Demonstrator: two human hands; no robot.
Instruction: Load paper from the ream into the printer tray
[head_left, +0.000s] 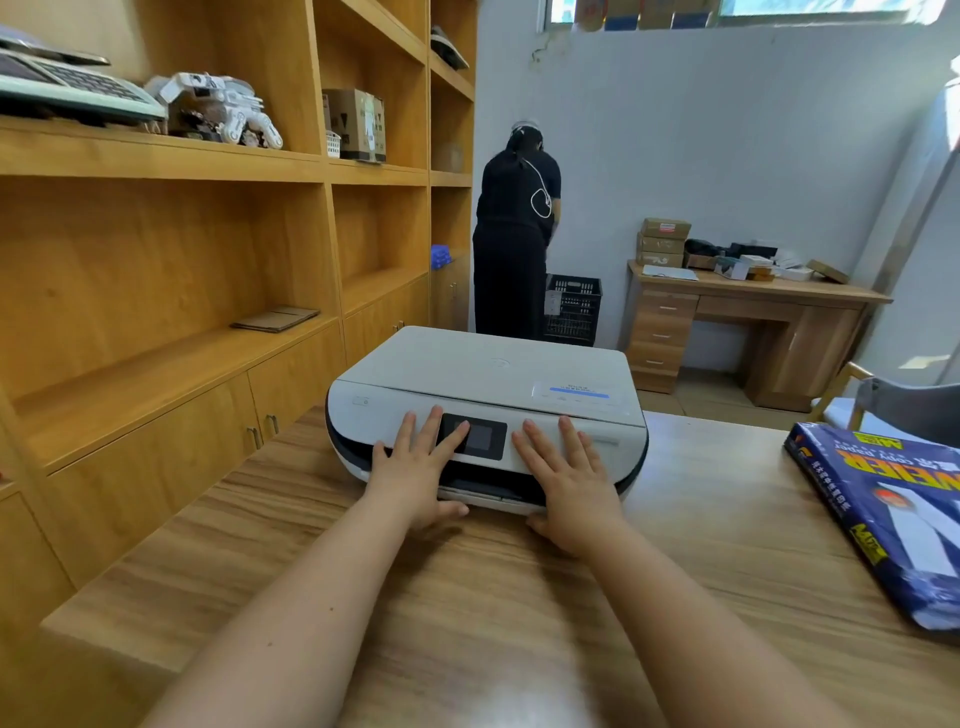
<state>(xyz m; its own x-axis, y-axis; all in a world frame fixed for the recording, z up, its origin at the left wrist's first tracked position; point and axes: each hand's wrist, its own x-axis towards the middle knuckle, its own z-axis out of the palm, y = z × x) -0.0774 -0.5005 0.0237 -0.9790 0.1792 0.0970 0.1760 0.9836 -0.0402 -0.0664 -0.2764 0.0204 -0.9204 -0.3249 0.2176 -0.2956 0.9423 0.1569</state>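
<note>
A white printer (488, 374) with a dark front slot sits on the wooden table (467, 597), straight ahead of me. Its paper tray (491, 498) shows as a white lip at the bottom front, between my hands. My left hand (415, 467) lies flat on the printer's front with fingers spread, its fingertips at the small dark screen (480, 436) and its thumb at the tray lip. My right hand (569, 478) lies flat to the right of the screen, thumb under the tray edge. A blue paper ream (883, 509) lies on the table at the right, apart from both hands.
Wooden shelves (208, 208) with boxes and devices fill the left wall. A person in black (511, 234) stands at the back beside a black crate (574, 309). A desk (748, 322) with boxes stands at the back right, and a chair (893, 400) behind the ream.
</note>
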